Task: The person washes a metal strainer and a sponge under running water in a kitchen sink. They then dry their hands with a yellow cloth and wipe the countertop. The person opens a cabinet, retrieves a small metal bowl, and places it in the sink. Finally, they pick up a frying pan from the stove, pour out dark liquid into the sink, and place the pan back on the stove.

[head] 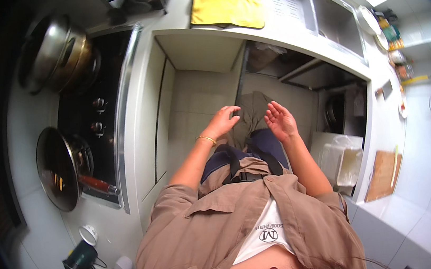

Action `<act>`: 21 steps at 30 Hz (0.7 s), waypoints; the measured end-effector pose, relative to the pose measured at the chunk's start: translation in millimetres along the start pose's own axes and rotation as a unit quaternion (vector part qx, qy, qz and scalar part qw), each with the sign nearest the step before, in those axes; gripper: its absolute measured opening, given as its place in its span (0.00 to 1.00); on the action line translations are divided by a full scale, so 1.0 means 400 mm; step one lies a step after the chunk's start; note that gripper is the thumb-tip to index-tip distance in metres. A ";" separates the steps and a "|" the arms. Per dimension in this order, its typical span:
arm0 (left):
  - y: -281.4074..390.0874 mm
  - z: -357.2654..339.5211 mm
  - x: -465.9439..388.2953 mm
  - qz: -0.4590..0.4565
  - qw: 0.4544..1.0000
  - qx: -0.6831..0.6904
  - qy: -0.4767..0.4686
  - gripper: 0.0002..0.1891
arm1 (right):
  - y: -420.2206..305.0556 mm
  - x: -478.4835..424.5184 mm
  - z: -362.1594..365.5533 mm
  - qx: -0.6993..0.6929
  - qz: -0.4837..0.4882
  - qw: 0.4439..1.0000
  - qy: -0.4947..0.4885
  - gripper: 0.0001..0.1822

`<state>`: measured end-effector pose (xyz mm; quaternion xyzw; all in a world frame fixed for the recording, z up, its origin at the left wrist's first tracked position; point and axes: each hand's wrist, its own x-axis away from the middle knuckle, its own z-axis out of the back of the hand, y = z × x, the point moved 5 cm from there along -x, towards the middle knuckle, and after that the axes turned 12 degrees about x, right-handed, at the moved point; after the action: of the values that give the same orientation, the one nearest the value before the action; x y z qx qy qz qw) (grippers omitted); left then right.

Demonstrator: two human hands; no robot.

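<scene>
My left hand (224, 122), with a gold bracelet (206, 140) at its wrist, hovers over my lap with bent fingers apart from the thumb. It holds nothing. My right hand (282, 122) is raised across from it, palm turned inward and fingers loosely spread, also bare. Between and beyond the hands, lower down, is a wrinkled grey-brown cloth (254, 104); whether it is clothing is unclear. Just past my left fingertips rises the dark edge of an open cabinet door (242, 73). A black strap buckle (246, 176) sits at my waist.
At left, a steel pot (61, 58) and a wok (58, 170) stand on the black gas stove (97, 148). A yellow cloth (226, 5) lies on the counter by the sink (338, 21). Right, an open undercounter cabinet holds a plastic-wrapped container (348, 165); above is a cutting board (381, 175).
</scene>
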<state>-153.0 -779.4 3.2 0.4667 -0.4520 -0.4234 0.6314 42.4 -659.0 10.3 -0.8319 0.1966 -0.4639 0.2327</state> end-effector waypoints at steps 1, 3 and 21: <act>0.004 -0.005 -0.005 0.010 1.000 0.002 -0.008 0.20 | 0.005 0.005 0.008 -0.009 0.004 1.000 -0.001 0.15; 0.012 -0.020 -0.014 0.011 1.000 0.001 -0.021 0.19 | 0.010 0.019 0.028 -0.016 0.007 1.000 0.012 0.15; 0.055 -0.073 -0.076 0.019 0.998 0.005 -0.067 0.19 | -0.019 0.051 0.073 -0.023 0.032 0.998 0.057 0.15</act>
<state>-129.3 -739.7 14.7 0.4314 -0.5041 -0.4396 0.6054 78.5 -657.9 15.0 -0.8026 0.2469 -0.4979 0.2168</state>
